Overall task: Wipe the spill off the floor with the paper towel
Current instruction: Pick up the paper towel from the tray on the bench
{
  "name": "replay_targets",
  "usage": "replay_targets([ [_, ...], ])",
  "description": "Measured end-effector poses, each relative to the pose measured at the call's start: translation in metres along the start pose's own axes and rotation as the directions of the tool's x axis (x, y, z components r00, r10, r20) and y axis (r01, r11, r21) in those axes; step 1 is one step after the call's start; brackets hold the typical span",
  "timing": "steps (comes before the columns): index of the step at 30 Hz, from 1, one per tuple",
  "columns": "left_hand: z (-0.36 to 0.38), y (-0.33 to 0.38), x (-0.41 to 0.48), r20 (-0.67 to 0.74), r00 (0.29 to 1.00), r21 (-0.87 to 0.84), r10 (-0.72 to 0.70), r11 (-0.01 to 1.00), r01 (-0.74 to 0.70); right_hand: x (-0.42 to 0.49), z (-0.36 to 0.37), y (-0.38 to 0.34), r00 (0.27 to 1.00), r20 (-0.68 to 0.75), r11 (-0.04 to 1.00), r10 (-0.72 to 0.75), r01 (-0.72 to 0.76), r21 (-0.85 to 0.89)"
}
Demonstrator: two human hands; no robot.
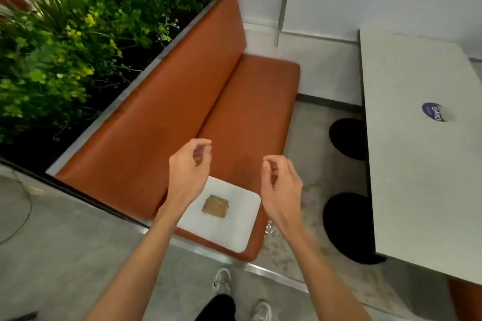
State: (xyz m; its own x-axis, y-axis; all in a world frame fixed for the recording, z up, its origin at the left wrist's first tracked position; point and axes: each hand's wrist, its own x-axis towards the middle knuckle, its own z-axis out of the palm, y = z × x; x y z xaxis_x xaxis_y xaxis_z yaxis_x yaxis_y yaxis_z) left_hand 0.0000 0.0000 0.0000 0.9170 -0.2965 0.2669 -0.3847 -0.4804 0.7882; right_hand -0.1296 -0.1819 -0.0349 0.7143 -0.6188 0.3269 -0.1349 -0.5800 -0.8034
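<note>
A folded brown paper towel (215, 206) lies on a white square tray (234, 232) at the near end of an orange bench seat (247, 117). A wet, glinting spill (272, 229) shows on the speckled floor just right of the bench's near corner. My left hand (189, 172) hovers above the tray's left side, fingers curled and apart, holding nothing. My right hand (280, 187) hangs above the tray's right edge, also loosely curled and empty. Neither hand touches the towel.
A pale table (417, 164) with a round blue sticker (435, 111) stands at the right, two black stool seats (348, 227) tucked under its edge. Green plants (65, 41) fill a planter behind the bench back. My shoes (221, 281) stand on the floor below.
</note>
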Motion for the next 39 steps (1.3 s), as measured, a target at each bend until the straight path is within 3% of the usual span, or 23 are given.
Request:
replay_targets([
  [5, 0.012, -0.073, -0.024, 0.110, 0.959, 0.014, -0.262, 0.965, 0.262, -0.052, 0.052, 0.030, 0.969, 0.113, 0.975, 0.219, -0.222, 0.017],
  [11, 0.037, -0.173, -0.034, 0.289, 0.796, 0.070, -0.532, 0.841, 0.537, -0.082, 0.131, 0.075, 0.903, 0.196, 0.922, 0.383, -0.385, -0.028],
  [20, 0.094, -0.284, -0.038, 0.387, 0.569, 0.202, -0.726, 0.669, 0.716, -0.097, 0.222, 0.149, 0.746, 0.269, 0.793, 0.609, -0.587, -0.164],
  [33, 0.178, -0.370, -0.036, 0.395, 0.503, 0.331, -0.769, 0.630, 0.703, -0.099, 0.314, 0.231, 0.560, 0.271, 0.617, 0.783, -0.753, -0.228],
  [39, 0.201, -0.379, -0.036, 0.396, 0.537, 0.300, -0.745, 0.658, 0.691, -0.106, 0.341, 0.240, 0.547, 0.207, 0.585, 0.811, -0.774, -0.242],
])
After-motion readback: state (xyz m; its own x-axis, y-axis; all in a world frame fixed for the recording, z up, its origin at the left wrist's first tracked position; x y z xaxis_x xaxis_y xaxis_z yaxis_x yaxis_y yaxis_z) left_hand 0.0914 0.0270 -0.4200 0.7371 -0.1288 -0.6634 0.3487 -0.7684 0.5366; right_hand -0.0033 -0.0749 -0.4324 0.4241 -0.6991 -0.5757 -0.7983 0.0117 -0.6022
